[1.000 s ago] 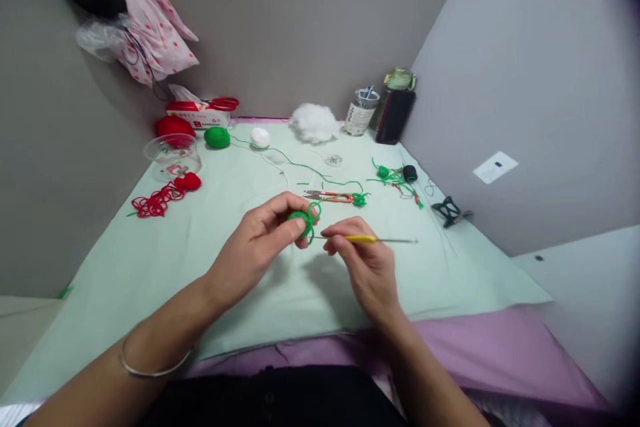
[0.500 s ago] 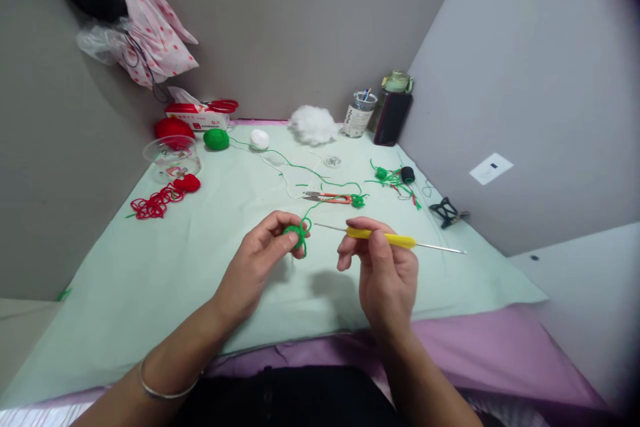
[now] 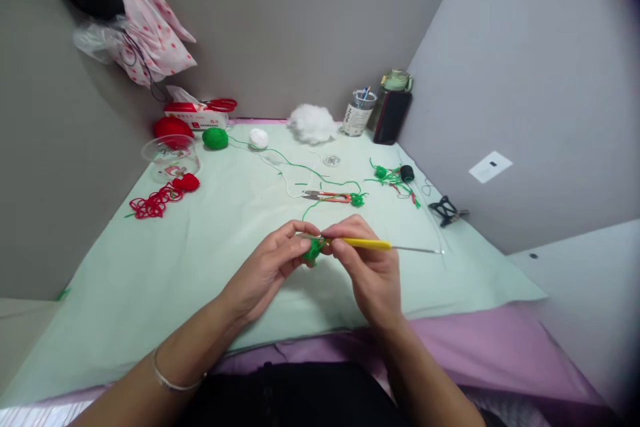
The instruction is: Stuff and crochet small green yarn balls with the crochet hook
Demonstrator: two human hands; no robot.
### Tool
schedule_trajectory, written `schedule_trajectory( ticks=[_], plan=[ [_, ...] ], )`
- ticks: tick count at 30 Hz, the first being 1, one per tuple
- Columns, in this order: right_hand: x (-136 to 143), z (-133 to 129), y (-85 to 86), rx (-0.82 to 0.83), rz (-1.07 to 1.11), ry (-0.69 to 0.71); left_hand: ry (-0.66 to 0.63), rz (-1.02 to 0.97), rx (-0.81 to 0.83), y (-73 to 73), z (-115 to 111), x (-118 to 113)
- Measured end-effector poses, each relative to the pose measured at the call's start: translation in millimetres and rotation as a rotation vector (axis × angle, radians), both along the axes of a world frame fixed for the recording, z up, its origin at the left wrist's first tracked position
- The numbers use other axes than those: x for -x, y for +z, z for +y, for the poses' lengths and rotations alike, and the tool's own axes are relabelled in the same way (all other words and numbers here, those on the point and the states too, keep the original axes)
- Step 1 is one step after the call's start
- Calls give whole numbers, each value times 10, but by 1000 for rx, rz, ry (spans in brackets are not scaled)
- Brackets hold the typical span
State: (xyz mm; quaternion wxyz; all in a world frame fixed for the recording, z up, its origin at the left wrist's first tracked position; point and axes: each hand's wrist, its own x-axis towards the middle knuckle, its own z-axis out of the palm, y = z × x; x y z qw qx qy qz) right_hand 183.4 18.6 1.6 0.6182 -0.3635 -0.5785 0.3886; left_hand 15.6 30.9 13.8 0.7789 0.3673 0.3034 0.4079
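Observation:
A small green crocheted piece is pinched in the fingers of my left hand. My right hand grips the yellow handle of a crochet hook, whose front end lies at the green piece and is partly hidden by my fingers. The fingertips of both hands are close together there. A green strand runs from the piece past orange-handled snips and a small green yarn bundle. Further back sits a green yarn ball, beside a white yarn ball.
At the left are red yarn, a clear plastic bowl and a tissue box. White stuffing, a pen can and a phone stand at the back. Green scraps and a black stand lie right.
My right hand has moved left, bringing the hook up to the green piece. My left hand has shifted slightly right, and the loose green loop is no longer standing out.

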Motion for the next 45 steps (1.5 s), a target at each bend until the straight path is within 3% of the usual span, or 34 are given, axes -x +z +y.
schedule_trajectory(
  ticks=[3, 7, 10, 14, 17, 20, 21, 24, 25, 27, 32, 35, 38, 40, 41, 43, 45],
  plan=[
    [-15, 2, -5, -113, -203, 6, 36, -63, 20, -27, -14, -66],
    [-64, 17, -19, -99, -316, 94, 108, -90, 21, -66, -26, -149],
    [-98, 28, -32, -99, -399, 42, 110, -66, -5, -81, -34, -195],
    [-121, 18, -21, -239, -420, 1, 92, -71, -30, -90, -67, -253],
    [-139, 13, -3, -138, -276, -37, -12, 21, -127, -86, -100, -254],
    [-176, 35, -16, 28, -105, -81, -191, 298, -273, -58, -97, -160],
    [-189, 43, -32, 70, -58, -84, -155, 391, -321, -44, -86, -109],
    [-204, 51, -94, 168, 44, -68, 270, 570, -532, 4, -36, 56],
    [-194, 45, -114, 187, 61, -58, 380, 545, -581, 25, -21, 102],
    [-149, 29, -145, 204, 77, -35, 475, 416, -553, 83, -1, 166],
    [5, 12, -189, 256, 124, -33, 343, -54, -106, 368, 3, 198],
    [52, 5, -197, 292, 163, -46, 343, -124, -74, 521, 1, 173],
    [68, -25, -170, 278, 173, -70, 479, 16, -354, 508, 7, 124],
    [74, -50, -138, 242, 164, -96, 648, 149, -742, 400, 20, 101],
    [79, -61, -121, 224, 154, -111, 659, 267, -944, 329, 28, 97],
    [93, -73, -91, 193, 137, -145, 507, 570, -1228, 187, 44, 102],
    [115, -73, -70, 176, 129, -172, 479, 762, -1314, 73, 60, 113]
  ],
)
